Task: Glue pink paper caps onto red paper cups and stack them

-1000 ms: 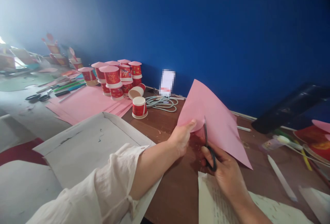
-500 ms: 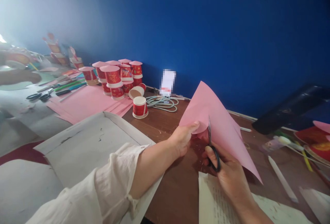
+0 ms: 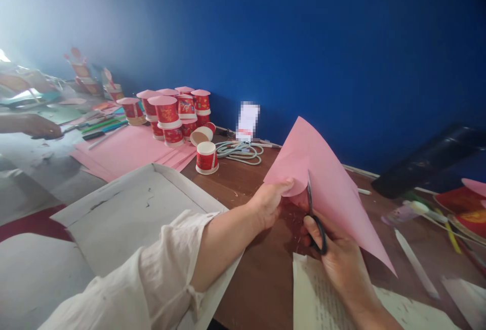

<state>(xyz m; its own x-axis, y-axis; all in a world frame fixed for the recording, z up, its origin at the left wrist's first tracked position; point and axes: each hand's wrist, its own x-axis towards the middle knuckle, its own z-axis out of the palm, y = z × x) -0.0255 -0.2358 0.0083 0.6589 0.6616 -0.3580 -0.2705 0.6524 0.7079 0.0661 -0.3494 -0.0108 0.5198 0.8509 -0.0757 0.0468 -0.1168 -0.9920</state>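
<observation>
A large pink paper sheet (image 3: 326,178) is raised over the brown table, its upper corner tilted toward the blue wall. My left hand (image 3: 269,201) pinches the sheet near its left edge, thumb on top, beside a rounded cut edge. Black-handled scissors (image 3: 317,236) are gripped in my right hand (image 3: 341,259), with the thumb through one handle loop. Their blades point away from me and lie in the paper just right of my left thumb. The sheet hides part of my right fingers.
Red paper cups (image 3: 167,112) with pink tops stand stacked at the back left, near pink sheets (image 3: 125,150) and a coiled cable (image 3: 241,153). A co-worker's hand (image 3: 38,126) reaches in at far left. A black cylinder (image 3: 425,163) and a white stick (image 3: 415,264) lie right.
The sheet's lower right corner has shifted slightly right and down. At far left, the co-worker's hand has moved to where the scissors lay. My hands have barely moved.
</observation>
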